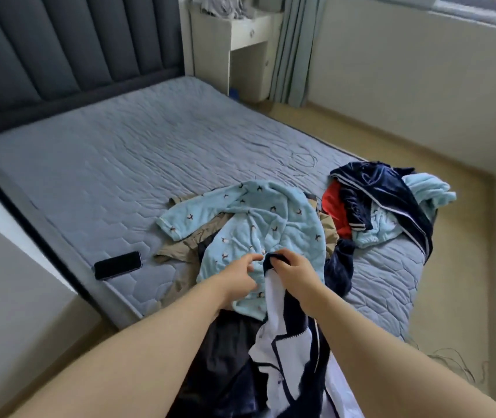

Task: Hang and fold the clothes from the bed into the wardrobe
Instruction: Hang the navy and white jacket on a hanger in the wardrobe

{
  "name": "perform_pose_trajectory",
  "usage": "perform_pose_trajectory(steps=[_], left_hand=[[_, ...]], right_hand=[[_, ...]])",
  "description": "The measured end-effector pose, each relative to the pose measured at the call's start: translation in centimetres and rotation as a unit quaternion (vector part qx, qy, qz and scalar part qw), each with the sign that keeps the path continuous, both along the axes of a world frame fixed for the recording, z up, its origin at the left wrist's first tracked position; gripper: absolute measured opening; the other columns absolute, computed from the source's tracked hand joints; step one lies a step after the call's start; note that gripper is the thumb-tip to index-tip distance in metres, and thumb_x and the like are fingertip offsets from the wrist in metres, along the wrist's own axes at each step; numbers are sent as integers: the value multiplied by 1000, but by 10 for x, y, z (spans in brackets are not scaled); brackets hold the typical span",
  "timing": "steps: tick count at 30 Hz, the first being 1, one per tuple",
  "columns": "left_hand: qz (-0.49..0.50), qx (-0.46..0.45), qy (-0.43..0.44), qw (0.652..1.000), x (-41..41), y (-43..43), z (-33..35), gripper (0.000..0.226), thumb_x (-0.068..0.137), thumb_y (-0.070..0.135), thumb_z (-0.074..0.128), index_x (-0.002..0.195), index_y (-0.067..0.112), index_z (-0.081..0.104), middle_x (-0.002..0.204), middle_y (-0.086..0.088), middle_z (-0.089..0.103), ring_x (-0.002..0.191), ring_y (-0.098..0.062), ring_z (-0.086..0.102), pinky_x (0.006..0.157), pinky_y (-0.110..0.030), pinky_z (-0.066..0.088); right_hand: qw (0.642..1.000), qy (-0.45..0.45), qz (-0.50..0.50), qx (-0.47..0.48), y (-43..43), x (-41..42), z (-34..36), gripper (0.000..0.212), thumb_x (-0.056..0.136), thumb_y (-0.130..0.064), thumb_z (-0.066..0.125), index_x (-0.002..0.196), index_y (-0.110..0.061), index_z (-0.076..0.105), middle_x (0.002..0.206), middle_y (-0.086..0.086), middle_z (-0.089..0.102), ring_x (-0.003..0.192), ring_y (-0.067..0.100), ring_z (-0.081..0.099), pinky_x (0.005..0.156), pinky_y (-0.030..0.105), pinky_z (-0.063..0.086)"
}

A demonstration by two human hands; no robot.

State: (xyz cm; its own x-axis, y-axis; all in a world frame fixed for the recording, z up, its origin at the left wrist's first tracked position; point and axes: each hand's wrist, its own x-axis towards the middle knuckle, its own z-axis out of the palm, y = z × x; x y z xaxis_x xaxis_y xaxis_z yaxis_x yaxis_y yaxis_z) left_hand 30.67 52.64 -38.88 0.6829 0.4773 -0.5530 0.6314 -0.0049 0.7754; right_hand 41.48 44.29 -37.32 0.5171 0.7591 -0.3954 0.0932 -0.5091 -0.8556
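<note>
Right hand (293,268) pinches the navy-and-white garment (283,336) hanging below it, left hand (240,276) open just beside: pick-up step, calling for 2-handed spreading before hanging.

Mattress (120,164): quilted grey cloth, matt. Headboard (59,46): padded dark fabric, channelled. Pajama top (270,227): soft fleecy light-blue cloth, small print. Navy garment (385,188): velvety, sheen. Red cloth (335,203): smooth. Phone (117,265): glossy black. Nightstand (240,34): smooth white, matt. Floor (452,267): smooth, tan. Curtain (295,49): plain cloth.
</note>
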Motion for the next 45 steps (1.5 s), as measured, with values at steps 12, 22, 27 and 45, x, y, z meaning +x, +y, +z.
perform_pose_trajectory(steps=[12, 22, 27, 45], left_hand=[[101, 119, -198, 968, -51, 59, 189, 18, 86, 17, 62, 98, 19, 48, 97, 3, 48, 88, -8, 51, 65, -19, 39], [105, 338, -134, 926, -101, 94, 277, 65, 87, -1, 51, 144, 21, 27, 149, -8, 30, 126, -23, 40, 89, -24, 38], [112, 398, -133, 901, -105, 95, 307, 23, 90, 4, 50, 108, 16, 57, 115, -9, 60, 111, -27, 55, 87, -25, 43], [138, 579, -207, 776, -162, 79, 363, 16, 86, 18, 63, 82, 22, 48, 68, 10, 51, 61, -3, 48, 58, -16, 40]], right_hand=[[971, -46, 63, 226, 57, -43, 212, 16, 93, -12, 52, 86, -22, 63, 79, -6, 62, 70, 8, 56, 60, 14, 45], [913, 34, 61, 403, 67, -86, 337, 24, 93, -16, 55, 78, -29, 67, 73, -6, 67, 67, 10, 59, 65, 22, 50], [898, 38, 102, 427, 72, -103, 363, 32, 92, -20, 57, 69, -35, 73, 68, -13, 70, 62, 3, 64, 65, 20, 53], [935, -281, 144, 160, 95, -113, 308, 17, 80, -13, 66, 70, -19, 53, 65, -4, 51, 63, 15, 50, 50, 21, 35]])
